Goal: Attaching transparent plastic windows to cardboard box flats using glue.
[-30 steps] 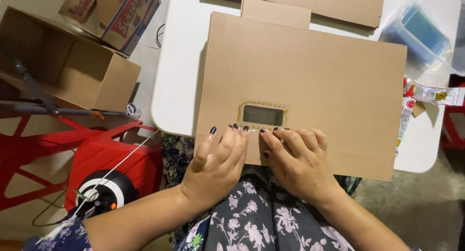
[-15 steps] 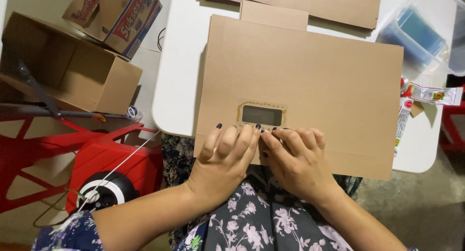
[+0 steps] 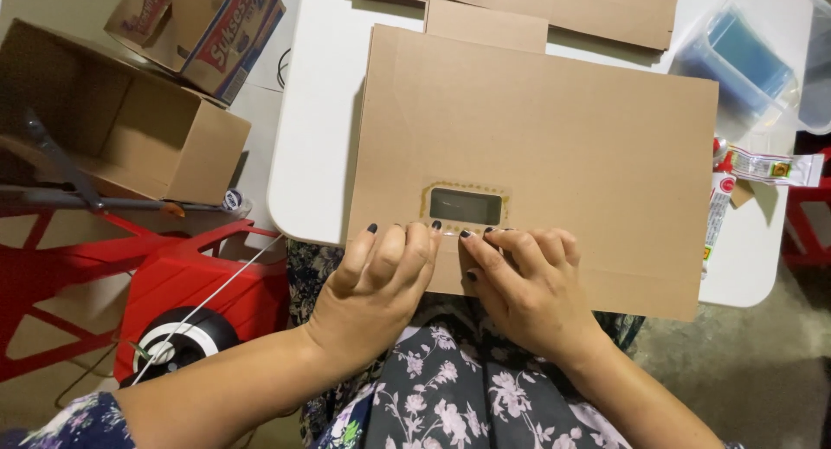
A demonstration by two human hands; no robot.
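Cardboard sheet (image 3: 554, 146), both hands' fingertips pressing

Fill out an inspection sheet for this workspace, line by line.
Surface: white table, mostly covered by cardboard.
Job's things: flat cardboard sheet overhanging the near table edge; small rectangular window with a glue-marked border near that edge.
Clutter: more cardboard sheets at the far edge; clear plastic bag with blue contents; glue tube at the right.
Hands: left hand and right hand both press fingertips on the sheet just below the window.
Cables: white cord running to a black spool.
Surroundings: open cardboard box, printed carton, red frame on the floor, left.
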